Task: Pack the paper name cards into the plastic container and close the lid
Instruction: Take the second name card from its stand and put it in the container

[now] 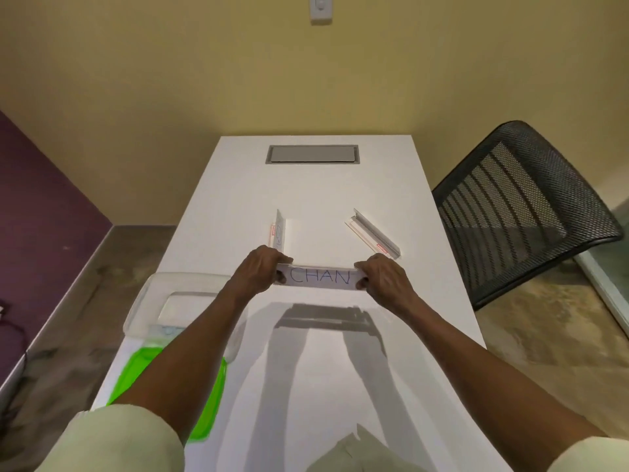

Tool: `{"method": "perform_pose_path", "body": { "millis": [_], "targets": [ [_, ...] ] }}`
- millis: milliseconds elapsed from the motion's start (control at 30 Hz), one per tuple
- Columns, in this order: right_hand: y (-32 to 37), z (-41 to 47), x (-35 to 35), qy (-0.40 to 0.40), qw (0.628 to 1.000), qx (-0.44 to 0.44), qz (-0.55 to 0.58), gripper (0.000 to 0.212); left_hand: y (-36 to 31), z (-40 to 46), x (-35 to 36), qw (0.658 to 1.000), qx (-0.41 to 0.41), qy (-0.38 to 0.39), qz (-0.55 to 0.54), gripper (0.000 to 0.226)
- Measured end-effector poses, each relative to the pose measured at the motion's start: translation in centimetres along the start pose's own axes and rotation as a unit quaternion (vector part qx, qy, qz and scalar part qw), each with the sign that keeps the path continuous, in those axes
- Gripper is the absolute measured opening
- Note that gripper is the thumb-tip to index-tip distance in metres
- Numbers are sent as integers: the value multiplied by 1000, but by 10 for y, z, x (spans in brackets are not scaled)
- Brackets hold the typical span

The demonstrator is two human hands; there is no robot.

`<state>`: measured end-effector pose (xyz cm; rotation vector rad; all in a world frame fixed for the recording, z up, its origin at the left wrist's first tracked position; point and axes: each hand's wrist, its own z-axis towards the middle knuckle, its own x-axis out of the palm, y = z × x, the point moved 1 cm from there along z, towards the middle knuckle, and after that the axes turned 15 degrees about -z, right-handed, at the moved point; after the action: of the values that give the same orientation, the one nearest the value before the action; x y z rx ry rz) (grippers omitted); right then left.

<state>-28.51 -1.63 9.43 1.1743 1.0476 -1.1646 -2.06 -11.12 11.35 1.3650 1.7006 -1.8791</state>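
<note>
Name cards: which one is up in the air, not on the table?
The CHAN card, held at its ends by both hands. The other two cards lie on the table beyond it.

Pale cream sleeves (126, 437) rolled above the elbows, forearms bare, nothing worn on either hand (262, 272)

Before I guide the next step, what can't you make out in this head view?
- Plastic container: inside partly hidden by the left forearm.
- Green lid: mostly covered by the same arm.
- Left card holder: writing too small, near end behind the left hand.
- CHAN card: ends covered by both hands, right hand.
</note>
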Motion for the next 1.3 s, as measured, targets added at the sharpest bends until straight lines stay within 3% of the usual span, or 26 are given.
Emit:
{"method": "perform_pose_path", "body": {
  "millis": [467, 833, 1067, 1300],
  "targets": [
    [99, 27, -8, 18, 999, -42, -29, 33, 69, -31, -80, 997, -67, -20, -37, 45],
    [179, 53, -2, 41, 996, -72, -25, 21, 137, -54, -128, 991, -115, -48, -44, 47],
    [220, 61, 6, 52, 995, -85, 1, 30, 165, -71, -148, 991, -127, -52, -6, 57],
    [257, 74, 15, 68, 993, -92, -8, 22, 190, -81, -164, 990, -127, -58, 26, 56]
  ]
}}
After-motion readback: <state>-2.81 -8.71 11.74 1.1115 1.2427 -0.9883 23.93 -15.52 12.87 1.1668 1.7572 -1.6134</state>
